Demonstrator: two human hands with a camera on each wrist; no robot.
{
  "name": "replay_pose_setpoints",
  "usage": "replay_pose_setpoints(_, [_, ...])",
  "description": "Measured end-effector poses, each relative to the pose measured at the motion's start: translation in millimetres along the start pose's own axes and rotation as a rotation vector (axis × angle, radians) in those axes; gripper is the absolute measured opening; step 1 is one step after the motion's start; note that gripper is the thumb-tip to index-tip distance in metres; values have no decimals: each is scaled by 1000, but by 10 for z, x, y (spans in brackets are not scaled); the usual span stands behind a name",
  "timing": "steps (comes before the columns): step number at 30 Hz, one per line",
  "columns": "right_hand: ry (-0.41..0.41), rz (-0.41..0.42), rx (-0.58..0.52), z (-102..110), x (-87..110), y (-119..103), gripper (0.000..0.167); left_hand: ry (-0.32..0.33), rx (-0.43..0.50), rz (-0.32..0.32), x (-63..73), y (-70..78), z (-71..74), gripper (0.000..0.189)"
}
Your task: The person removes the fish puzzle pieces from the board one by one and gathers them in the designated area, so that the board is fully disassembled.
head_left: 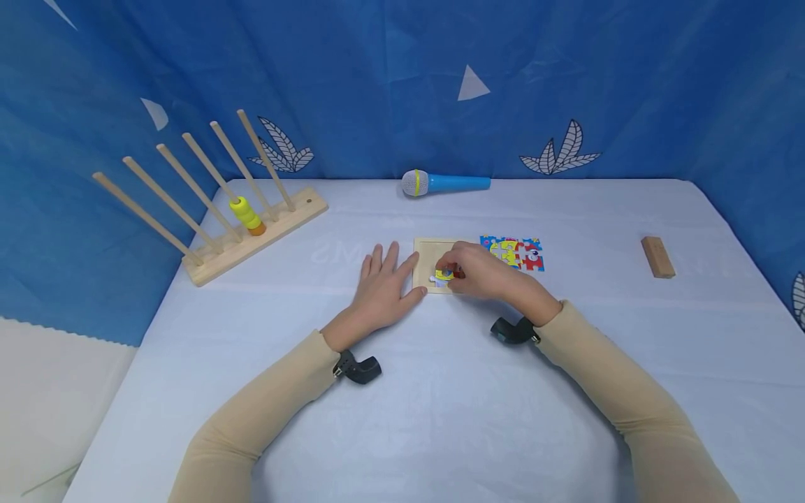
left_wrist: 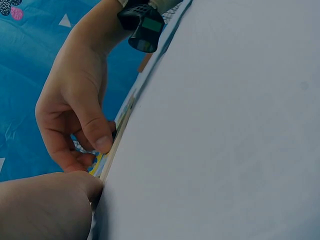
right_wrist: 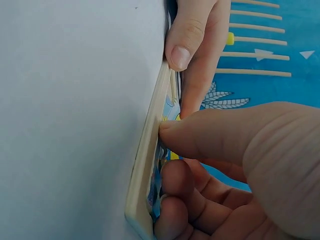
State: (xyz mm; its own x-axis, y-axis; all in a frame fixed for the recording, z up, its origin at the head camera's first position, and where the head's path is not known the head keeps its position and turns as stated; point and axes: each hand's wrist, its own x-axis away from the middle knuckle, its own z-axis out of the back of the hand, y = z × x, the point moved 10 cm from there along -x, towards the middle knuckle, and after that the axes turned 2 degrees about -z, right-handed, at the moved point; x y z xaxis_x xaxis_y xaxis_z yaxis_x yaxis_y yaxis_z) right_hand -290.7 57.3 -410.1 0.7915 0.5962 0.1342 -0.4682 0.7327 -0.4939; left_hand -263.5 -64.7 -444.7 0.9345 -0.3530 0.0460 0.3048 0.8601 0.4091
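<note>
A shallow wooden puzzle tray lies at the middle of the table, with a few colourful puzzle pieces in its lower part. My left hand rests flat with spread, straight fingers, its thumb and index fingertip touching the tray's left edge. Over the tray, my right hand has curled fingers and pinches a puzzle piece, partly hidden by the fingers. The right thumb sits close against the tray's near rim. Beyond the right hand lies a group of puzzle pieces, several of them fitted closely together.
A wooden peg rack with yellow and orange beads on one rod stands at the back left. A blue toy microphone lies at the back edge. To the right is a wooden block. Blue cloth hangs behind.
</note>
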Motion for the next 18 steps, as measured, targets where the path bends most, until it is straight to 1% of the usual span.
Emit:
replay_pose_setpoints(9, [3,-15,-11,10,6,2,36,-4,7,4,2,-1,-2,70])
replay_pose_setpoints(14, [5,-21,-10,11,-5,-4,31,-5,9,4,4,-3,-1,70])
replay_pose_setpoints(18, [8,-20,-9,9,-4,-10,34,-6,7,3,6,1,2,70])
